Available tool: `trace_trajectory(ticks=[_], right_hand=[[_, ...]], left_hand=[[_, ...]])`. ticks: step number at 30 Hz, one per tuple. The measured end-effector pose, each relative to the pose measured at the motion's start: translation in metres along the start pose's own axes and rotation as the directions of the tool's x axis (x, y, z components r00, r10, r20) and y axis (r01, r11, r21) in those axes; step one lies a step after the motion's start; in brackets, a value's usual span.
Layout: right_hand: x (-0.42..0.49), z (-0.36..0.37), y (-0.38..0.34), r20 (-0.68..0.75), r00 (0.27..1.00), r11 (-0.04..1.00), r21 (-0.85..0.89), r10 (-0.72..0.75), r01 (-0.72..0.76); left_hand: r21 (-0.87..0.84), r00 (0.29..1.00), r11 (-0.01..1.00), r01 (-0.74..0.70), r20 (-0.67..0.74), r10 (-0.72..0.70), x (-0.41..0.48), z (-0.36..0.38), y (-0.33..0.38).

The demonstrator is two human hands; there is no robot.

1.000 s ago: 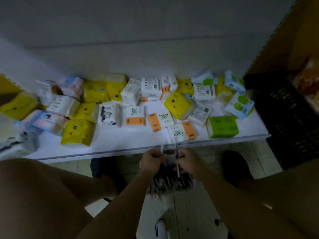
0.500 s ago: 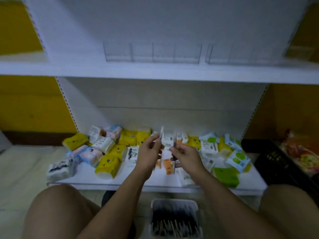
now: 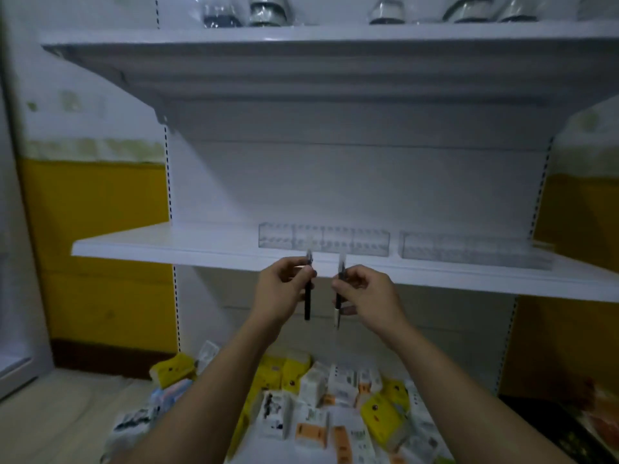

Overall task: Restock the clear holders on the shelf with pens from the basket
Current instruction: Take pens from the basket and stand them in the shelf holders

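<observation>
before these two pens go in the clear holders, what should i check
1. Left hand pinches a slim dark pen: ok.
2. Right hand pinches a second slim pen, dark with pale ends: ok.
3. Both pens roughly upright: ok.
4. Clear plastic divided holder on the white metal shelf shows no pens inside: ok.
5. Pens above the holder's openings: not ok, they hang at the shelf's front edge.
6. Which pen end points down: cannot tell.

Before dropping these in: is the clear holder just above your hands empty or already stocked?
Empty, as far as the dim view shows: the clear holder is see-through, with only bare dividers and nothing dark standing inside.
</observation>
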State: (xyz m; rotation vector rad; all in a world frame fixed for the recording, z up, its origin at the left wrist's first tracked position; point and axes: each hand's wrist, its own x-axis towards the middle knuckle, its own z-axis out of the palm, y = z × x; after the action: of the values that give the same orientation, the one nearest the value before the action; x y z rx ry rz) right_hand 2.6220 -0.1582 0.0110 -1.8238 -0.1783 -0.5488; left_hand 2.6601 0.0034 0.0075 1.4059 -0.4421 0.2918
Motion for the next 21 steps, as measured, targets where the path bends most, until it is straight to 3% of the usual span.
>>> trace_trajectory(ticks=[9,14,21], right_hand=[[0.074,0.016,-0.041,0.003,0.994,0.994,0.028,-0.105,0.105],[0.135,0.040,-0.052,-0.015,0.950,0.950,-0.029,-0.312,0.312],[0.232,0.090,-0.053,-0.080,0.903,0.906,-0.069,-0.422,0.417]], left_hand=[[0.072,0.995,0.992,-0.101,-0.007,0.102,0.070,-0.028,0.037],[0.134,0.984,0.978,-0.161,-0.053,0.169,0.137,-0.057,0.046],[0.297,0.921,0.878,-0.376,0.019,0.388,0.231,-0.083,0.033]])
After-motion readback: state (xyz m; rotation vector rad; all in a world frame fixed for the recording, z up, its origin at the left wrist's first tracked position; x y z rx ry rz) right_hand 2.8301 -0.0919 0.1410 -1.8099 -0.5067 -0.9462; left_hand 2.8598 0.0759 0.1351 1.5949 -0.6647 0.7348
